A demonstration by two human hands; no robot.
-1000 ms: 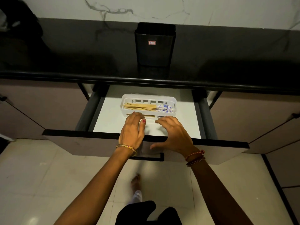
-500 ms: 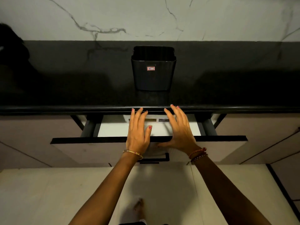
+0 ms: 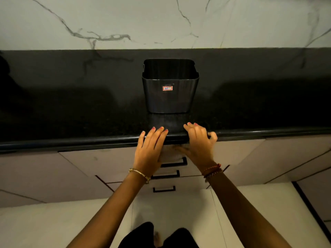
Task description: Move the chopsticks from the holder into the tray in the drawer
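Holder (image 3: 170, 86): dark, ribbed, rounded-square tub, upright, mouth up, on glossy black worktop (image 3: 71, 113) just beyond both hands. Left hand (image 3: 149, 151) flat, fingers straight; right hand (image 3: 200, 145) loosely spread; neither holds anything. Drawer (image 3: 114, 161) closed below; chopsticks unseen.

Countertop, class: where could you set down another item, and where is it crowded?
The black countertop is bare left of the holder and likewise on its right, back to the marble wall. It is crowded at the front edge before the holder, where the left hand and right hand reach.
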